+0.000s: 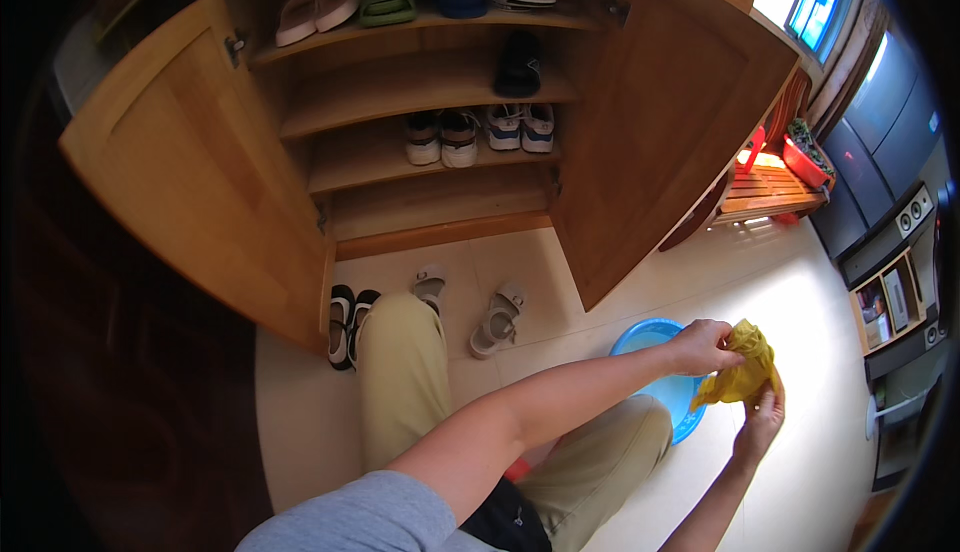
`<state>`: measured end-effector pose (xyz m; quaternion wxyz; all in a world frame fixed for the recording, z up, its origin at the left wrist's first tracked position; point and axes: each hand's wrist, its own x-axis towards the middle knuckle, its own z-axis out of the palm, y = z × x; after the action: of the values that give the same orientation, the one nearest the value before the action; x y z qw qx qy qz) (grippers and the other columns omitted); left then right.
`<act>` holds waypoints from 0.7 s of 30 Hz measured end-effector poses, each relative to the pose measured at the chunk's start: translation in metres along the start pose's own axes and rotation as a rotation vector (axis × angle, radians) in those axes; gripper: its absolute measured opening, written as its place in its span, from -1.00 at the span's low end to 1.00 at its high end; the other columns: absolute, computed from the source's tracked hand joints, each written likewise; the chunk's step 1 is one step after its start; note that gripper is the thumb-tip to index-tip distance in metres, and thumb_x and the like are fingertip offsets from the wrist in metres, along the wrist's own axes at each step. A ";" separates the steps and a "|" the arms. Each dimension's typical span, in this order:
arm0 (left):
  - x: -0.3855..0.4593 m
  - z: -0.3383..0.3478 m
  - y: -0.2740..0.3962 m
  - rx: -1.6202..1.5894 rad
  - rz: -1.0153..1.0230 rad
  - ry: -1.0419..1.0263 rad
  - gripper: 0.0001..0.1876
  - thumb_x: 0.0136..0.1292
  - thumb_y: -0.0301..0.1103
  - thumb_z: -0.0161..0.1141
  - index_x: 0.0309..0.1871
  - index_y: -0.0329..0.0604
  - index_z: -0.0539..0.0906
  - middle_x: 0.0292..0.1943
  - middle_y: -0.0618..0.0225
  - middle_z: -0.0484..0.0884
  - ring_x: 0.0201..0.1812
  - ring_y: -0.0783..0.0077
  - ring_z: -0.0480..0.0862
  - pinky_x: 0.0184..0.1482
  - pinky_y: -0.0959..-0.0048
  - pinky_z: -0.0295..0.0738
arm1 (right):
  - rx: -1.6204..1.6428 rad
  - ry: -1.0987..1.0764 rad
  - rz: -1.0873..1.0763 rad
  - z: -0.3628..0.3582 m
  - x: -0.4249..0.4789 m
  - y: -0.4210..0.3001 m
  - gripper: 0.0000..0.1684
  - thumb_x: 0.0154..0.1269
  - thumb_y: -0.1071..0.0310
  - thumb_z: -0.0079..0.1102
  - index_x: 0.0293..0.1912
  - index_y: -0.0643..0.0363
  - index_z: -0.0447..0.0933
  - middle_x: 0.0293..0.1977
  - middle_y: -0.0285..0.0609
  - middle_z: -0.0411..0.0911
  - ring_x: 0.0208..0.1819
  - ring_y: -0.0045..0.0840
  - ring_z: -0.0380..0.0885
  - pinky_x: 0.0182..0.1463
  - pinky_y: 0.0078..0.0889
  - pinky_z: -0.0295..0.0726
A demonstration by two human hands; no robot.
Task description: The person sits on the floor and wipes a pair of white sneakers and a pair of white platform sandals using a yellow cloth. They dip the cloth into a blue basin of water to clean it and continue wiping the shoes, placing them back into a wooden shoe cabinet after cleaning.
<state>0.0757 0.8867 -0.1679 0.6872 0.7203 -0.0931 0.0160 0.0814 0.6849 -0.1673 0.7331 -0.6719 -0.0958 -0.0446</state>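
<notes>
A crumpled yellow cloth (739, 372) hangs between my two hands, at the right of the view. My left hand (703, 347) pinches its upper left side, the arm stretched across my knees. From below, my right hand (763, 413) grips the cloth's lower right part. Just left of the cloth, a blue plastic basin (651, 330) sits on the floor, partly hidden by my left forearm and my knee. It looks to hold liquid. In front of me stands a wooden shoe cabinet (420, 86) with both doors swung outward.
The cabinet's left door (187, 177) and right door (675, 124) flank me. Slippers (386, 0) line its top shelf; sneakers (442, 139) stand lower. Grey sandals (499, 319) and black shoes (341, 327) are on the floor. A wooden bench (772, 192) holds a red basin (806, 162).
</notes>
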 end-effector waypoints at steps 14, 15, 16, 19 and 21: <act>-0.032 0.022 0.053 -0.335 -0.086 -0.075 -0.68 0.12 -0.16 0.27 -0.27 -0.20 0.48 -0.36 0.36 0.53 -0.31 0.55 0.51 -0.30 0.51 0.44 | -0.322 -0.028 -0.152 -0.105 -0.033 -0.063 -0.71 0.40 0.33 -0.01 0.00 0.31 0.48 -0.13 -0.18 0.55 -0.10 -0.55 0.50 0.07 -0.48 0.44; -0.029 0.017 0.051 -0.328 -0.081 -0.068 -0.69 0.12 -0.16 0.27 -0.27 -0.20 0.48 -0.36 0.36 0.53 -0.30 0.55 0.51 -0.29 0.51 0.44 | -0.378 -0.004 -0.135 -0.112 -0.034 -0.059 -0.69 0.37 0.29 0.05 0.01 0.27 0.49 -0.15 -0.20 0.56 -0.09 -0.54 0.51 0.09 -0.48 0.47; -0.028 0.012 0.049 -0.334 -0.081 -0.085 -0.69 0.12 -0.16 0.27 -0.27 -0.20 0.48 -0.36 0.35 0.53 -0.29 0.55 0.51 -0.27 0.52 0.44 | -0.350 -0.036 -0.192 -0.117 -0.034 -0.055 -0.72 0.34 0.30 0.11 -0.04 0.26 0.50 -0.21 -0.24 0.56 -0.15 -0.58 0.50 0.01 -0.53 0.48; -0.019 -0.007 0.045 -0.262 -0.080 -0.073 -0.66 0.11 -0.15 0.30 -0.22 -0.22 0.52 -0.33 0.34 0.55 -0.26 0.54 0.53 -0.23 0.52 0.46 | -0.323 -0.136 -0.111 -0.120 -0.040 -0.045 -0.78 0.24 0.29 0.23 -0.19 0.21 0.51 -0.38 -0.33 0.52 -0.33 -0.69 0.44 -0.21 -0.63 0.43; -0.017 -0.021 0.047 -0.188 -0.050 -0.091 -0.65 0.12 -0.16 0.31 -0.17 -0.23 0.55 -0.32 0.35 0.57 -0.28 0.54 0.55 -0.28 0.53 0.49 | -0.274 -0.101 -0.049 -0.115 -0.048 -0.038 -0.81 0.09 0.37 0.32 -0.41 0.16 0.45 -0.53 -0.39 0.43 -0.48 -0.76 0.35 -0.38 -0.68 0.35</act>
<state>0.0543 0.9078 -0.1232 0.7471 0.6546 -0.1073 -0.0424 0.0364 0.5644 -0.1492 0.6275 -0.7645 -0.1420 -0.0415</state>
